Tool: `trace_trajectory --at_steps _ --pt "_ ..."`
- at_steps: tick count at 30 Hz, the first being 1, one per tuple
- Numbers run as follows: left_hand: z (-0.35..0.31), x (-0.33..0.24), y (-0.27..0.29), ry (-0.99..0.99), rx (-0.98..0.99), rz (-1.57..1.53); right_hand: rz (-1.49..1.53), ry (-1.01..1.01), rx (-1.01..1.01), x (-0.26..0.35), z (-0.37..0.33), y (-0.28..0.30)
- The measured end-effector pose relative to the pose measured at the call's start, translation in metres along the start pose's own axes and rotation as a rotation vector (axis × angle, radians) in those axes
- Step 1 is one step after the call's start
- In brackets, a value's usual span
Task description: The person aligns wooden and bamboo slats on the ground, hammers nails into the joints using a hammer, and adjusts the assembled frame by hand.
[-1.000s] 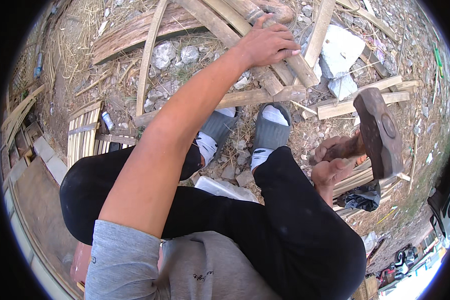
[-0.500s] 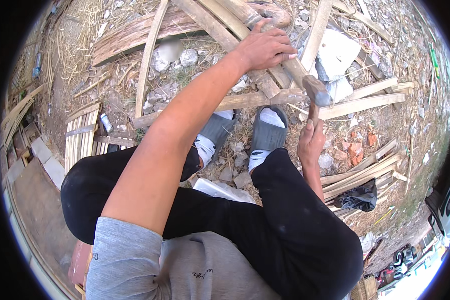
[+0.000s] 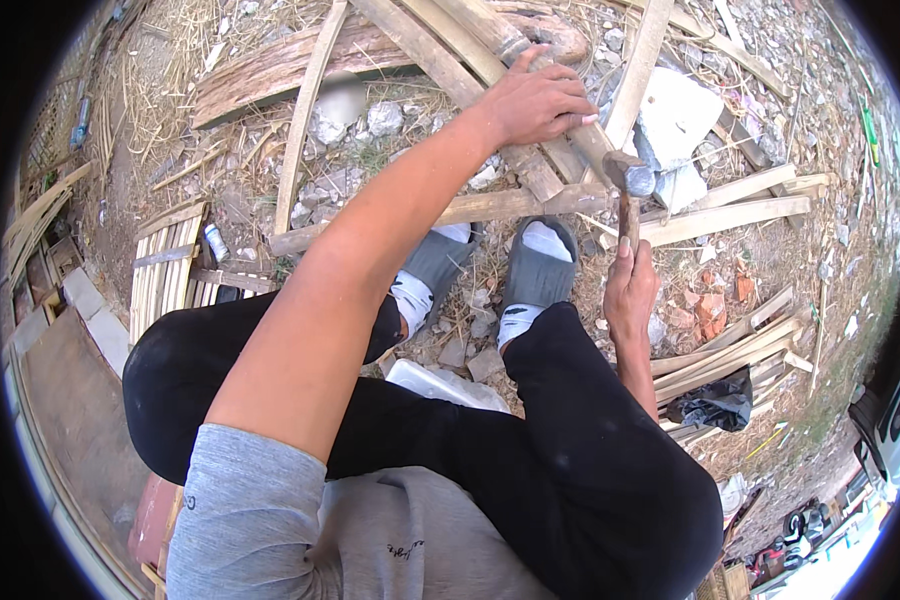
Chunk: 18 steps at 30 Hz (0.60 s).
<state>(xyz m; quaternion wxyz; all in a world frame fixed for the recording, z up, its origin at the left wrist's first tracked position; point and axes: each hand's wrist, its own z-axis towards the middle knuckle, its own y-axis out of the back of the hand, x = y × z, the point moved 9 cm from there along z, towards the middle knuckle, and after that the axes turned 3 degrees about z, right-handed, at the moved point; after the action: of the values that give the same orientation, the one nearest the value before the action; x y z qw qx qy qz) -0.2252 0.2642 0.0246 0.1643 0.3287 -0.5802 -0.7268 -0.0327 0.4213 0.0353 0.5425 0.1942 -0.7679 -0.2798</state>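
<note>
My left hand [image 3: 542, 102] rests over a thick wooden pole [image 3: 594, 146], its fingers curled around the top side. The pole lies slantwise across other pieces of lumber, its near end pointing toward my right hand. In my right hand [image 3: 631, 290] is a hammer [image 3: 635, 178] with a wooden handle, gripped low with the thumb along it. The hammer's metal head is at the pole's near end; whether they touch I cannot tell. A wooden strip [image 3: 530, 203] lies crosswise below the pole, just beyond my feet.
Several boards [image 3: 730, 215] lie to the right, beside a white slab [image 3: 678, 115]. Nearer are a stack of thin slats [image 3: 730, 355], a black plastic bag [image 3: 722, 400] and broken brick [image 3: 711, 315]. A weathered log [image 3: 260, 80] lies far left; a slatted wooden panel [image 3: 165, 265] is at left.
My right hand has shifted slightly right and down, and the hammer has turned a little more upright in view. My left hand stays on the pole.
</note>
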Motion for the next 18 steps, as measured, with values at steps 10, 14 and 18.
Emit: trace_trajectory --at_steps 10,14,18 --pt "-0.001 -0.008 -0.005 -0.011 -0.010 -0.021 0.052 0.010 -0.061 0.005 0.000 0.010" --pt "-0.001 -0.011 0.000 0.007 -0.012 -0.011 0.829 0.160 -0.107 0.040 -0.022 0.060" --pt "-0.005 -0.009 -0.003 0.008 -0.038 -0.036 0.169 0.162 -0.067 -0.006 -0.014 0.015"
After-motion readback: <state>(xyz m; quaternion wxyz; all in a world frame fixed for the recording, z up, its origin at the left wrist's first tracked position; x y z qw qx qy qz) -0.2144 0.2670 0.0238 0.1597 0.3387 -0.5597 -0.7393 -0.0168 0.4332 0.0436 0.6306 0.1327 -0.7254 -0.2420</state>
